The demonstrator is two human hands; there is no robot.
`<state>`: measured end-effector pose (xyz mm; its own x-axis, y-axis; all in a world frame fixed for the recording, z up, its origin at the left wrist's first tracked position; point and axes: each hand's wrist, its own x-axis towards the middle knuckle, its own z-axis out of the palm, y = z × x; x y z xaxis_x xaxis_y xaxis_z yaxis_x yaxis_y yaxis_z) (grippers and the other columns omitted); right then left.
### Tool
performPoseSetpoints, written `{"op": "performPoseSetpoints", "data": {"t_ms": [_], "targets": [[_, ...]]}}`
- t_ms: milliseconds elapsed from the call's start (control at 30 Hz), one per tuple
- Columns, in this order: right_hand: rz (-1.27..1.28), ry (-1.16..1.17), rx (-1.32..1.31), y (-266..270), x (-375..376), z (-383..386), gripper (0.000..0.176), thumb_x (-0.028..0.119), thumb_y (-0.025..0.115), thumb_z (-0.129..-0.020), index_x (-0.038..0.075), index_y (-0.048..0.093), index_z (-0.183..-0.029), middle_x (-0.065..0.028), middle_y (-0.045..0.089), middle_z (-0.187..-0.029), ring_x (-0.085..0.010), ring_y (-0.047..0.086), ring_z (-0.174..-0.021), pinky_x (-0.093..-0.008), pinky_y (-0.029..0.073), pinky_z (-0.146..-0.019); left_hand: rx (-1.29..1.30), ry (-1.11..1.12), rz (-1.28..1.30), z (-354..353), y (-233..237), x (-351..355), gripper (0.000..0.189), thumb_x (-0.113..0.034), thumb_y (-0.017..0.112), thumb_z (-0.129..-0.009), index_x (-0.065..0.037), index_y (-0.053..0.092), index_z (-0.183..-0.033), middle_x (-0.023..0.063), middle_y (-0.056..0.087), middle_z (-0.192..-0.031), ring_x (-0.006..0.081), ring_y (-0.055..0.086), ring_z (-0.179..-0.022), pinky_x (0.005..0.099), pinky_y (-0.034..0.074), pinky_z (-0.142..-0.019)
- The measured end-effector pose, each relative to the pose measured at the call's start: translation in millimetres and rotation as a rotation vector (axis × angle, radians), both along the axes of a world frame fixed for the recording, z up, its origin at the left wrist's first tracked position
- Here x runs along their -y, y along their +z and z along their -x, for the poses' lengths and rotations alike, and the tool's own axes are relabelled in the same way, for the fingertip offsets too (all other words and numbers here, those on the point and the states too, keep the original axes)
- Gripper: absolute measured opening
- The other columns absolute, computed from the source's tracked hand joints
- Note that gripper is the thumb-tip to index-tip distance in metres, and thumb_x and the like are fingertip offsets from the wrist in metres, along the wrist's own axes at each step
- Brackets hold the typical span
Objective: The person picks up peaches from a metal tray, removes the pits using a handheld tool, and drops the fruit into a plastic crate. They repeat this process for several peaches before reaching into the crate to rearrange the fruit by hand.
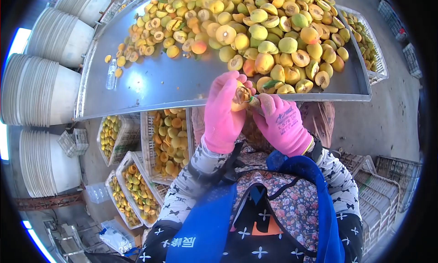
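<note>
My left hand [222,112], in a pink glove, is closed around a yellow peach half [239,98] at the near edge of the metal table. My right hand [284,125], gloved in pink too, grips the short handle of a pitting knife [253,102]. Its curved metal loop sits against the cut face of the peach half, at the centre. Just beyond my hands lies a big heap of peaches [287,45], many of them cut in half with brown centres showing. A green leaf [271,84] rests among the nearest ones.
The metal table [150,92] has a raised rim and holds a clear plastic bottle [111,76] at left. Crates of peach halves [171,139] stand below it, and another crate [372,48] at right. Stacked white tubs [36,89] line the left; stacked crates [372,199] sit right.
</note>
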<state>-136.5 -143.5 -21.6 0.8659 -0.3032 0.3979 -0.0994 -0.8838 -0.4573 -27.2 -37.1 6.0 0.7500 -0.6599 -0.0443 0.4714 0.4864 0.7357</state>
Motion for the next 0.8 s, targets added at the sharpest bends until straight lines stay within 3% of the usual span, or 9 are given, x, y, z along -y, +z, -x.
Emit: {"op": "performPoseSetpoints", "data": {"t_ms": [167,267,367,467,567,667,767,800], "targets": [[-0.005,-0.003,-0.035,-4.4,-2.1,0.6,0.024,0.023,0.064,-0.087,0.009,0.05,-0.101,-0.0103,0.062,-0.082,-0.03,0.066,-0.071,-0.0453,0.049,-0.064,-0.019,-0.007,-0.018,3.4,-3.3,0.7,0.02,-0.009,0.055,-0.099,-0.003,0.053,-0.118,0.0104,0.058,-0.109,0.0203,0.057,-0.097,0.0367,0.049,-0.09],[-0.033,0.033,-0.108,-6.8,-4.6,2.7,0.024,0.022,0.064,-0.087,0.009,0.05,-0.101,-0.0125,0.063,-0.081,-0.0328,0.066,-0.069,-0.0462,0.049,-0.062,-0.033,0.018,-0.093,4.0,0.4,-0.2,0.018,-0.008,0.06,-0.096,-0.006,0.055,-0.113,0.011,0.062,-0.105,0.0243,0.06,-0.095,0.0385,0.052,-0.086],[-0.316,0.12,-0.122,-7.3,-7.4,4.9,0.022,0.019,0.064,-0.086,0.006,0.051,-0.098,-0.0166,0.063,-0.081,-0.0385,0.064,-0.069,-0.0481,0.05,-0.062,-0.032,0.019,-0.114,4.1,-3.2,-0.6,0.019,-0.008,0.062,-0.095,-0.006,0.055,-0.112,0.0109,0.062,-0.104,0.0229,0.061,-0.091,0.0368,0.053,-0.083],[-0.552,0.195,0.038,3.0,-14.6,8.8,0.022,0.017,0.065,-0.084,0.002,0.054,-0.096,-0.0209,0.063,-0.081,-0.043,0.063,-0.073,-0.0483,0.05,-0.063,0.039,0.089,-0.153,10.2,4.0,4.8,0.016,-0.015,0.06,-0.097,-0.005,0.057,-0.11,0.0111,0.063,-0.101,0.0219,0.062,-0.089,0.0369,0.054,-0.08],[-0.903,0.244,-0.185,12.9,-11.0,9.7,0.024,0.017,0.067,-0.083,0.001,0.055,-0.097,-0.0224,0.063,-0.08,-0.0438,0.063,-0.075,-0.0469,0.05,-0.064,0.043,0.087,-0.217,8.5,13.2,2.3,0.022,-0.026,0.057,-0.101,-0.004,0.058,-0.106,0.0109,0.064,-0.095,0.0204,0.063,-0.082,0.036,0.055,-0.075],[-1.002,0.218,-0.222,0.3,-18.5,8.0,0.027,0.018,0.069,-0.083,0.0,0.055,-0.098,-0.0236,0.063,-0.078,-0.0448,0.063,-0.077,-0.046,0.05,-0.063,0.129,0.208,-0.352,10.9,9.6,9.0,0.033,-0.035,0.053,-0.102,-0.003,0.06,-0.1,0.0108,0.065,-0.088,0.0196,0.063,-0.074,0.0335,0.055,-0.068],[-0.908,0.233,-0.057,-15.8,-26.9,9.6,0.025,0.019,0.067,-0.086,0.0,0.055,-0.097,-0.0164,0.062,-0.072,-0.0358,0.064,-0.065,-0.0415,0.049,-0.058,0.321,0.24,-0.363,11.0,-2.0,10.4,0.041,-0.04,0.05,-0.103,-0.001,0.061,-0.096,0.0111,0.065,-0.085,0.0192,0.064,-0.07,0.0309,0.055,-0.066],[-1.107,0.245,-0.197,-5.9,-23.8,10.9,0.023,0.019,0.066,-0.087,0.001,0.055,-0.097,-0.013,0.061,-0.071,-0.0304,0.062,-0.062,-0.0384,0.048,-0.055,0.248,0.098,-0.368,7.5,-1.5,8.7,0.04,-0.038,0.05,-0.103,-0.001,0.061,-0.096,0.0116,0.066,-0.085,0.0187,0.064,-0.07,0.0302,0.054,-0.064]]}}
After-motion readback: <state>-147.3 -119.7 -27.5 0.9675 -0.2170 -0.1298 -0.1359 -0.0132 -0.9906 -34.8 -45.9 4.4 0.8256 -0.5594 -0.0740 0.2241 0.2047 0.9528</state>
